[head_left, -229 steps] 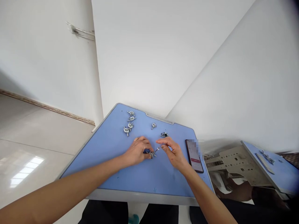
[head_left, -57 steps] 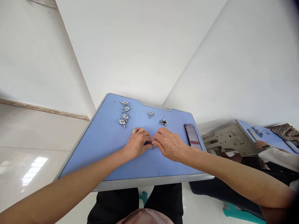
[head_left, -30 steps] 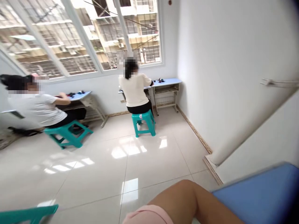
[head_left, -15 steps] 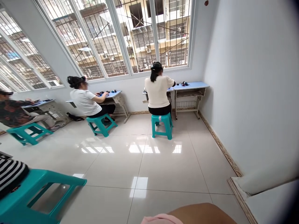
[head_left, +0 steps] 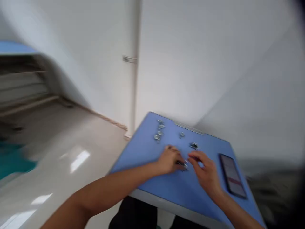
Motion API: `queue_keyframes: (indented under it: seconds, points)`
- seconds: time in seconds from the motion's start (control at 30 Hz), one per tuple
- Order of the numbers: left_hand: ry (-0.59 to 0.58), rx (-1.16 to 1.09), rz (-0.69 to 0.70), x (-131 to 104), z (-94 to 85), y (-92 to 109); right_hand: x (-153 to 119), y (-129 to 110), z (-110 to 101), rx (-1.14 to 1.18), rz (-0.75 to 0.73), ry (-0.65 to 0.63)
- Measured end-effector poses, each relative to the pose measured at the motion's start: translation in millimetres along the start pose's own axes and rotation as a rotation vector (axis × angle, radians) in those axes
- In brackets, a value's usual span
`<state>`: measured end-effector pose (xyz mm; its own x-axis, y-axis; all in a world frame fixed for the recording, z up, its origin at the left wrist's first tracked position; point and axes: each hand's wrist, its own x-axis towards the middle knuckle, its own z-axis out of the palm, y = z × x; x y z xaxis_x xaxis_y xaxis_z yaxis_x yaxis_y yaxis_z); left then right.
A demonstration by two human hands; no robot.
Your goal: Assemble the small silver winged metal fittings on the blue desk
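Over the blue desk top [head_left: 166,190], my left hand [head_left: 169,159] is closed on a small shiny metal part [head_left: 183,165], its outline smeared by motion. Just to the right, my right hand [head_left: 205,170] makes a pinch with thumb and forefinger close to that part. Whatever lies between those fingertips is too small and blurred to name. Beyond the hands lie a small dark metal piece [head_left: 193,146] and a single silvery piece [head_left: 181,135]. Several similar silvery pieces [head_left: 159,133] form a row at the far left of the desk.
A phone [head_left: 233,175] lies at the desk's right side. White walls [head_left: 176,63] rise behind the desk, with a door latch [head_left: 130,59] at left. Another blue-topped desk [head_left: 16,47] and a teal stool [head_left: 16,160] stand to the left on the tiled floor [head_left: 71,140].
My view has swung from the room with seated people and windows down to the blue desk. Both my hands and the metal parts have come into sight.
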<state>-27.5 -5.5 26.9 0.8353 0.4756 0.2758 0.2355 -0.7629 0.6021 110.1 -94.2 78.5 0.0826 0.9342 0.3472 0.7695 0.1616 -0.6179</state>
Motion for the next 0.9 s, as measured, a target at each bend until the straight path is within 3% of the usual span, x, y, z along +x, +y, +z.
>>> queue_keyframes:
  seconds: [0.07,0.13,0.27,0.5,0.7,0.9]
  points:
    - [-0.011,-0.053,-0.007,10.0,15.9,5.2,-16.1,8.0,-14.3,0.023,0.083,0.076]
    - [-0.011,-0.071,-0.03,8.3,20.5,0.3,-18.2,10.0,-12.5,0.113,0.076,0.052]
    - [-0.013,-0.083,-0.053,-0.4,18.9,-5.9,-15.1,9.4,0.8,0.138,-0.034,0.064]
    - [-0.047,-0.077,-0.084,2.0,17.7,-0.6,-21.6,13.4,0.0,0.302,0.094,0.045]
    - [-0.04,-0.07,-0.069,-0.2,16.8,-1.5,-18.1,11.5,-4.8,0.197,-0.061,0.117]
    - [0.006,-0.02,-0.057,-3.1,19.7,1.5,-21.9,10.6,-5.9,0.136,-0.142,0.103]
